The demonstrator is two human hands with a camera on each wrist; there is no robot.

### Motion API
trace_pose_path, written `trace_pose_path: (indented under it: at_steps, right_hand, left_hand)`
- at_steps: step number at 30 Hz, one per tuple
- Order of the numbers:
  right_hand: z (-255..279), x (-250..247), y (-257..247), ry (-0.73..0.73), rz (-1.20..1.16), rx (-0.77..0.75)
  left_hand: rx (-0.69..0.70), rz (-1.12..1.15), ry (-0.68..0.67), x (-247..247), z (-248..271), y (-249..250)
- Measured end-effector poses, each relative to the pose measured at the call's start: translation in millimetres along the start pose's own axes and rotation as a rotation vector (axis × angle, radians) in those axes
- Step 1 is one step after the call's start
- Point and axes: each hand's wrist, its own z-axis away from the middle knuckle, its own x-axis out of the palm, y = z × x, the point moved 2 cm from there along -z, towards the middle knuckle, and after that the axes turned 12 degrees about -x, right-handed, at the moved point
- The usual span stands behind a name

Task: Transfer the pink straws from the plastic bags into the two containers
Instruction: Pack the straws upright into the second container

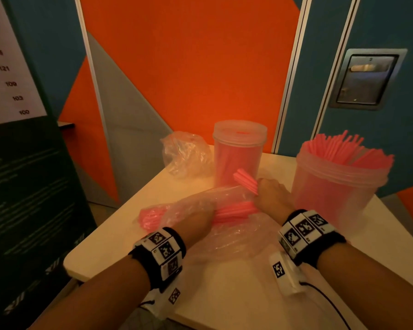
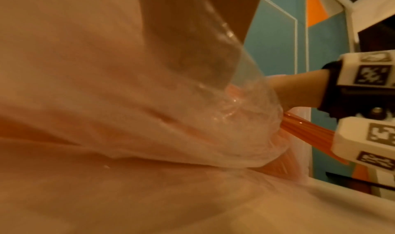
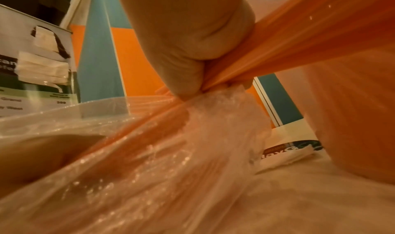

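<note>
A clear plastic bag with pink straws lies across the middle of the table. My left hand holds the bag down around the straws; plastic hides its fingers. At the bag's mouth my right hand grips a bundle of pink straws, whose ends stick up toward the back. The right wrist view shows fingers curled round that bundle above the bag. A lidded container of straws stands behind. An open container, crammed with straws, stands right.
An empty crumpled plastic bag lies at the back left of the table. More loose plastic lies between my wrists. Orange and blue wall panels stand close behind. A dark banner stands off the table's left edge.
</note>
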Motion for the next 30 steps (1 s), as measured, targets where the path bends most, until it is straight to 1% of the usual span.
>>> trace_pose_path:
  at_steps: [1, 3, 4, 5, 7, 8, 9, 10, 11, 13, 15, 17, 18, 20, 22, 26, 28, 30]
  right_hand:
    - [-1, 1, 3, 0.000, 0.008, 0.008]
    - [-1, 3, 9, -0.008, 0.023, 0.018]
    - [-1, 5, 11, -0.010, 0.026, 0.022]
    - [-1, 7, 13, -0.007, 0.025, 0.028]
    - [-2, 9, 14, 0.010, 0.012, 0.036]
    - [-2, 10, 14, 0.029, -0.008, 0.041]
    - [-3, 9, 13, 0.048, -0.043, 0.047]
    - [-4, 8, 11, 0.069, -0.088, 0.048]
    - [-5, 6, 8, 0.091, -0.139, 0.045]
    - [-6, -2, -1, 0.149, -0.244, 0.013]
    - [-4, -16, -14, 0.247, -0.367, -0.052]
    - [2, -32, -28, 0.365, -0.541, -0.130]
    - [6, -40, -35, 0.413, -0.631, -0.169]
    - [15, -53, -47, 0.468, -0.779, -0.226]
    - [25, -64, -57, 0.493, -0.922, -0.271]
    - [43, -84, -66, 0.557, -1.170, -0.316]
    - [52, -91, -65, 0.593, -1.268, -0.339]
    - [62, -92, -61, 0.588, -1.320, -0.334]
  left_hand:
    - [0.019, 0.028, 0.016, -3, 2, 0]
    - [0.063, 0.087, 0.116, -12, 6, 1]
    - [0.090, 0.157, 0.152, -16, 7, 0]
    - [0.118, 0.269, 0.148, -20, 9, 0]
    - [0.153, 0.447, 0.044, -23, 10, -2]
    - [0.164, 0.512, 0.024, -25, 9, -4]
    - [0.155, 0.557, 0.044, -25, 8, -6]
    - [0.120, 0.620, 0.088, -29, 5, -8]
    - [0.054, 0.685, 0.141, -34, 1, -10]
    - [-0.123, 0.878, 0.235, -48, -10, -13]
    - [-0.272, 1.112, 0.297, -63, -22, -15]
    - [-0.356, 1.240, 0.330, -74, -31, -12]
    - [-0.364, 1.281, 0.329, -76, -33, -7]
    - [-0.315, 1.323, 0.309, -79, -34, 9]
    - [-0.228, 1.345, 0.283, -82, -30, 30]
    - [-0.120, 1.438, 0.231, -84, -20, 61]
    - [-0.074, 1.481, 0.150, -80, -14, 73]
    - [-0.036, 1.551, 0.022, -70, -7, 84]
